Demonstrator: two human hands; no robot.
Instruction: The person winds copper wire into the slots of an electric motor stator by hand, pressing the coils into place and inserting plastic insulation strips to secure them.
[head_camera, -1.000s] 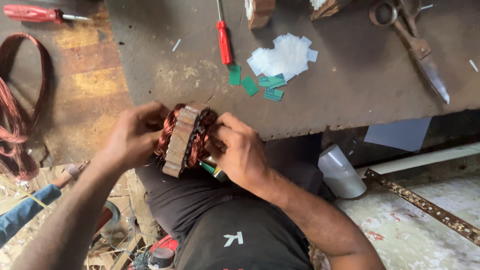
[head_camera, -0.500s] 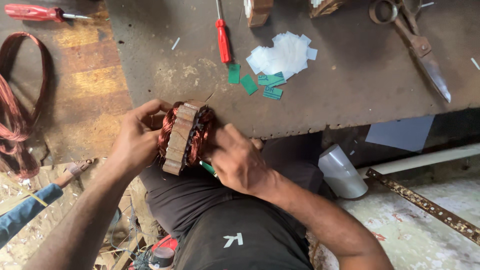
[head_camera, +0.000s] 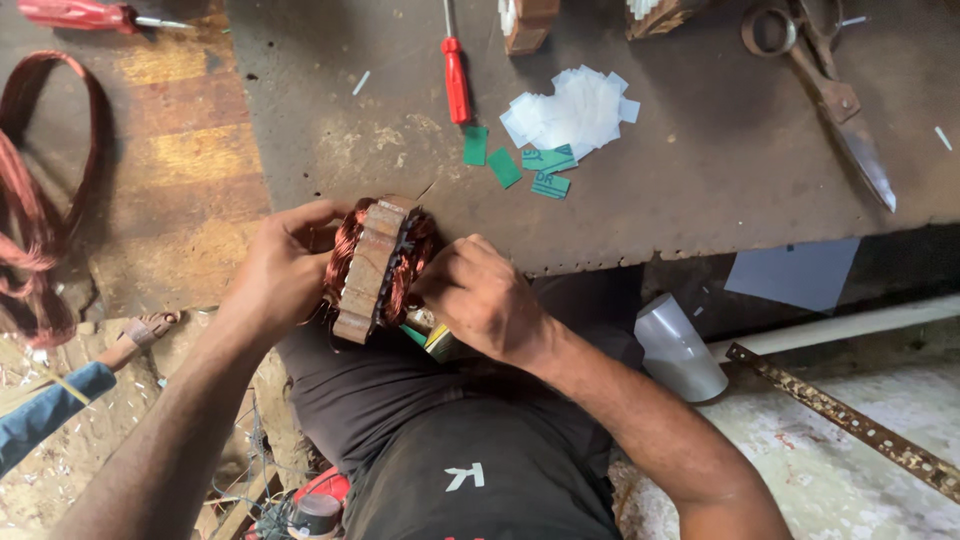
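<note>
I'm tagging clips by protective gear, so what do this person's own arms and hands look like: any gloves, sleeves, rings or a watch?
Both are bare. The left hand and right hand wear no gloves, and no ring, watch or band shows. Both forearms are uncovered, with no sleeve in view. The fingers look smudged with workshop grime.

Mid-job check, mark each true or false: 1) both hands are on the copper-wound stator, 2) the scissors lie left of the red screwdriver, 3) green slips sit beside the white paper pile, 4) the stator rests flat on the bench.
1) True: the left hand and the right hand both grip the stator.
2) False: the scissors lie far right of the red screwdriver.
3) True: green slips lie just below the white paper pile.
4) False: it is held on edge at the bench rim, over the lap.
</note>
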